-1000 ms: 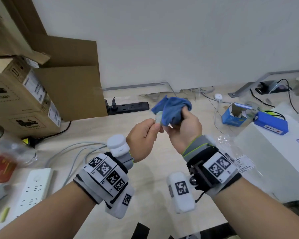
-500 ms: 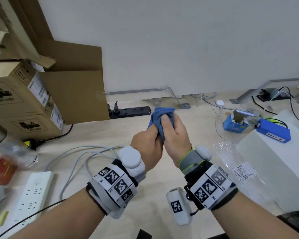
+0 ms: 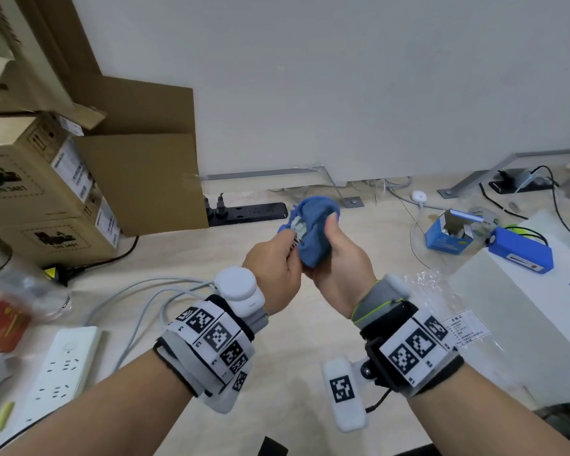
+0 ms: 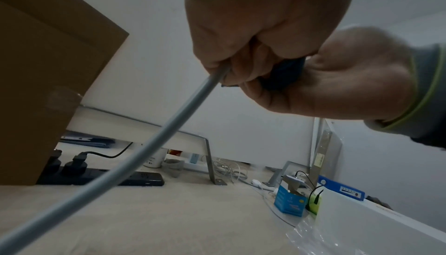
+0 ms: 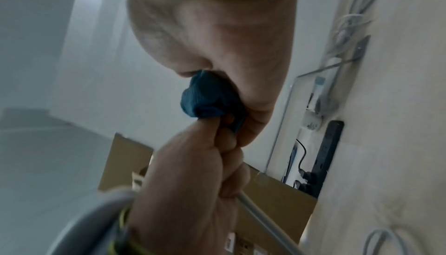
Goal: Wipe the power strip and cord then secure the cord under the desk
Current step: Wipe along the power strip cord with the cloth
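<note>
Both hands are raised above the desk in the head view. My left hand (image 3: 277, 268) grips the plug end (image 3: 298, 229) of the grey cord (image 4: 144, 144), which runs down from the fist. My right hand (image 3: 339, 261) holds a bunched blue cloth (image 3: 316, 225) wrapped round the plug, thumb on top. The right wrist view shows the cloth (image 5: 207, 99) pinched against my left fingers (image 5: 217, 137). The cord loops (image 3: 139, 297) across the desk to the white power strip (image 3: 60, 366) lying flat at the lower left.
A black power strip (image 3: 247, 212) with plugs lies at the wall beside stacked cardboard boxes (image 3: 30, 192). A white box (image 3: 533, 307), a clear plastic bag (image 3: 441, 307), a small blue carton (image 3: 448, 232) and a blue device (image 3: 520, 255) crowd the right.
The right hand has turned the cloth round the plug; half a second ago the cloth hid it, now a bit of the grey plug shows. The left hand keeps its grip.
</note>
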Action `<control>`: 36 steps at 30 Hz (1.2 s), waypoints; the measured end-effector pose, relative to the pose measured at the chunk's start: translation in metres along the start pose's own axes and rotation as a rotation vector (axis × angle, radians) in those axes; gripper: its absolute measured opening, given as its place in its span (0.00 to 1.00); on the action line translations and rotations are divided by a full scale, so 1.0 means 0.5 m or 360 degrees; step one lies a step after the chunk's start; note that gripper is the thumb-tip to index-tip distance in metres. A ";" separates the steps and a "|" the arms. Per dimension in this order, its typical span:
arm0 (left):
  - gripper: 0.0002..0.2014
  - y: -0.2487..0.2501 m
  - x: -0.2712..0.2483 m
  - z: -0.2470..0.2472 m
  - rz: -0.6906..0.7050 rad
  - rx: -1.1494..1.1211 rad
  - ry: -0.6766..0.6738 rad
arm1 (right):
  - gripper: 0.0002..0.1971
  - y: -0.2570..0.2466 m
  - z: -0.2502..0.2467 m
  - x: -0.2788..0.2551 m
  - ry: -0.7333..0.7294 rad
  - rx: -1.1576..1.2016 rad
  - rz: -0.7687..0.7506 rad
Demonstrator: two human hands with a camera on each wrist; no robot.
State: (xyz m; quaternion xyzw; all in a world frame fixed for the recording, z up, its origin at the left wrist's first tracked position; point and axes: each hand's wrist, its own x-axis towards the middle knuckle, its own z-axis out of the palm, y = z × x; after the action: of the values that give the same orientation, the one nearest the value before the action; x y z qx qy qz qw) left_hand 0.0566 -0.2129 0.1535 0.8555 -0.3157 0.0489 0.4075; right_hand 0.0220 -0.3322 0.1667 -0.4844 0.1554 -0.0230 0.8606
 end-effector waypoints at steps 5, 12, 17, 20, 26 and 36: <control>0.07 0.012 -0.003 0.011 -0.0034 0.0105 -0.0180 | 0.20 0.032 0.009 0.006 0.0258 -0.0690 -0.0381; 0.10 -0.004 -0.013 0.017 0.0131 0.0261 -0.0284 | 0.19 0.001 0.015 0.031 0.0658 -0.0604 -0.0094; 0.18 -0.015 -0.007 0.012 0.0121 0.0324 -0.0191 | 0.23 -0.021 -0.008 0.052 0.0571 0.0226 0.0361; 0.16 -0.016 0.001 -0.003 0.0066 0.0343 -0.0018 | 0.33 -0.032 -0.032 0.043 0.0351 0.0612 0.0266; 0.08 -0.004 0.018 -0.004 -0.0177 0.0476 -0.0131 | 0.14 0.004 -0.005 0.002 -0.0023 -0.0117 -0.0105; 0.10 0.026 -0.008 0.009 -0.0022 0.0584 -0.0234 | 0.21 0.012 0.031 0.009 0.0543 -0.0892 -0.0273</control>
State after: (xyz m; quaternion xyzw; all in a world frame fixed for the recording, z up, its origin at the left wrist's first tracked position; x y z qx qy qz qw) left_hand 0.0450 -0.2201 0.1578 0.9189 -0.3244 0.0402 0.2208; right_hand 0.0302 -0.3171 0.1681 -0.7026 0.2563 -0.1323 0.6505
